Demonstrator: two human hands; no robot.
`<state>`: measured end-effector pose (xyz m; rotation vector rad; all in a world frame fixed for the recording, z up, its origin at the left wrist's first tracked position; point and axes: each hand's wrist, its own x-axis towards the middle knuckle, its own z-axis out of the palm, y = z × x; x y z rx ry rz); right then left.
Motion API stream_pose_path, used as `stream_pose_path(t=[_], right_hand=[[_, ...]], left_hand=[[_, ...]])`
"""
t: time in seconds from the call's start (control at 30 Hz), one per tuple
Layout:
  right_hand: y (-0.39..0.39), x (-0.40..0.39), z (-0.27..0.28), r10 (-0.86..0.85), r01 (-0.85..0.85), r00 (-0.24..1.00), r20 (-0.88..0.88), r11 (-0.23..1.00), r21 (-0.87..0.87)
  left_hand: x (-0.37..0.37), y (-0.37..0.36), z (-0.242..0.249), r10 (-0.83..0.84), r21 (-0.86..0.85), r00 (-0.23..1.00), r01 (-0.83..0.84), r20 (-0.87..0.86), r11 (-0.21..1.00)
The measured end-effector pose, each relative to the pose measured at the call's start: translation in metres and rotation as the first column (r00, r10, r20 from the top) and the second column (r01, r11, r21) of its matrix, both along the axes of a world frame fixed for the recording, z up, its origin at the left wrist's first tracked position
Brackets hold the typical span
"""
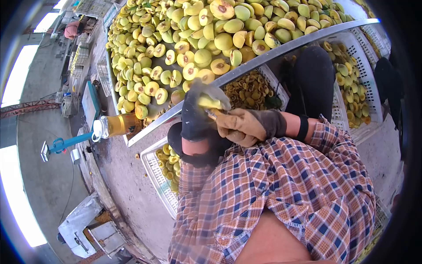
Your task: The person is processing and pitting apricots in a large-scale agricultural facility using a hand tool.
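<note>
My left hand (202, 99), in a dark glove and smeared by motion, is closed around a yellow-green stone fruit half (209, 103). Close against it, my right hand (244, 126) wears a tan glove with a dark cuff. Its fingers wrap a small hand tool (213, 113), whose tip meets the fruit; the tool's exact kind is hidden. Both hands are above my lap, just in front of the metal table edge (263, 56). Beyond that edge lies a big heap of halved stone fruit (224, 42), several with brown pits or hollows showing.
Brown scraps (250, 90) fill a container under the table edge. White crates (367, 83) to the right and left (154, 169) hold fruit halves. A jar of yellow liquid (116, 126) stands at the table's left corner. Another person (71, 30) bends down far left.
</note>
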<state>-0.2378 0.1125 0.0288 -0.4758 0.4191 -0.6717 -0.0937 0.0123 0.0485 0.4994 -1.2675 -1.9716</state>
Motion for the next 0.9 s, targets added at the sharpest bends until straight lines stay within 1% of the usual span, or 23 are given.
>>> stream_pose_path(t=[0.07,0.1,0.13,0.17,0.2,0.23,0.27,0.3,0.33,0.37,0.4,0.43,0.47,0.53,0.57,0.6,0.63,0.67,0.7,0.73,0.8,0.83,0.9], right_hand=[[-0.012,-0.002,-0.012,0.058,-0.075,0.986,0.155,0.991,0.109],[-0.013,0.001,-0.026,-0.021,0.021,1.000,-0.004,0.994,-0.106],[-0.014,0.004,-0.039,-0.141,0.081,0.975,-0.172,0.946,-0.312],[-0.015,0.009,-0.046,-0.347,0.122,0.899,-0.268,0.784,-0.609],[-0.016,0.013,-0.043,-0.554,0.084,0.786,-0.277,0.538,-0.839],[-0.011,0.002,-0.036,-0.565,-0.082,0.704,-0.429,0.536,-0.840],[-0.012,-0.003,-0.036,-0.445,-0.076,0.717,-0.537,0.715,-0.695],[-0.014,-0.009,-0.037,-0.304,-0.076,0.726,-0.617,0.856,-0.511],[-0.017,-0.016,-0.040,-0.149,-0.078,0.730,-0.667,0.951,-0.298],[-0.020,-0.024,-0.046,-0.123,-0.112,0.670,-0.732,0.958,-0.264],[-0.024,-0.032,-0.055,-0.101,-0.137,0.607,-0.789,0.964,-0.229],[-0.028,-0.036,-0.062,-0.078,-0.154,0.542,-0.837,0.970,-0.190],[-0.032,-0.038,-0.066,-0.126,-0.082,0.560,-0.819,0.975,-0.206],[-0.042,-0.041,-0.070,-0.218,0.053,0.583,-0.783,0.972,-0.231],[-0.049,-0.040,-0.088,-0.246,0.118,0.620,-0.745,0.968,-0.222],[-0.051,-0.043,-0.087,-0.167,0.141,0.708,-0.687,0.986,-0.094],[-0.055,-0.046,-0.086,-0.100,0.155,0.787,-0.608,0.987,0.037],[-0.050,-0.046,-0.100,-0.100,0.159,0.911,-0.400,0.980,0.117],[-0.046,-0.047,-0.115,-0.087,0.125,0.981,-0.176,0.968,0.217],[-0.037,-0.048,-0.111,-0.115,0.148,0.970,-0.213,0.978,0.146],[-0.016,-0.045,-0.090,-0.174,0.184,0.943,-0.285,0.983,0.008],[-0.009,-0.041,-0.051,-0.180,0.118,0.828,-0.531,0.982,-0.149],[-0.013,-0.035,-0.039,-0.272,0.227,0.861,-0.430,0.962,-0.152]], left_hand=[[-0.001,0.004,-0.011,0.019,0.306,0.971,0.057,-0.239,0.950],[-0.003,0.012,-0.011,0.209,0.433,0.970,-0.137,-0.124,0.891],[0.001,0.012,-0.013,0.291,0.487,0.940,-0.174,-0.176,0.856],[0.006,0.007,-0.017,0.374,0.540,0.900,-0.204,-0.224,0.816],[0.014,0.003,-0.024,0.459,0.594,0.848,-0.231,-0.265,0.770],[0.037,-0.006,-0.037,0.401,0.583,0.866,-0.168,-0.298,0.795],[0.061,-0.011,-0.044,0.377,0.515,0.898,-0.218,-0.227,0.829],[0.092,-0.009,-0.042,0.417,0.360,0.906,-0.369,-0.064,0.857],[0.129,-0.001,-0.037,0.509,-0.018,0.823,-0.522,0.250,0.853],[0.167,0.015,-0.026,0.665,-0.418,0.558,-0.517,0.497,0.747],[0.199,0.030,-0.019,0.785,-0.745,0.277,-0.255,0.554,0.616],[0.222,0.044,-0.013,0.912,-0.908,0.021,0.108,0.409,0.405],[0.226,0.056,-0.005,0.970,-0.875,-0.216,0.440,0.114,0.201],[0.231,0.046,-0.005,0.932,-0.923,-0.092,0.137,0.349,0.359],[0.215,0.034,-0.007,0.909,-0.909,0.028,0.021,0.416,0.415],[0.192,0.019,-0.011,0.875,-0.877,0.158,-0.084,0.457,0.474],[0.176,-0.005,-0.020,0.857,-0.885,0.233,0.031,0.459,0.465],[0.160,-0.030,-0.033,0.828,-0.885,0.310,0.148,0.466,0.442],[0.147,-0.051,-0.051,0.847,-0.869,0.225,0.248,0.482,0.429],[0.133,-0.070,-0.065,0.864,-0.842,0.141,0.343,0.484,0.416],[0.106,-0.102,-0.068,0.764,-0.694,-0.003,0.415,0.645,0.588],[0.096,-0.109,-0.052,0.615,-0.605,0.100,0.360,0.782,0.710],[0.095,-0.120,-0.051,0.592,-0.605,0.167,0.389,0.788,0.695]])
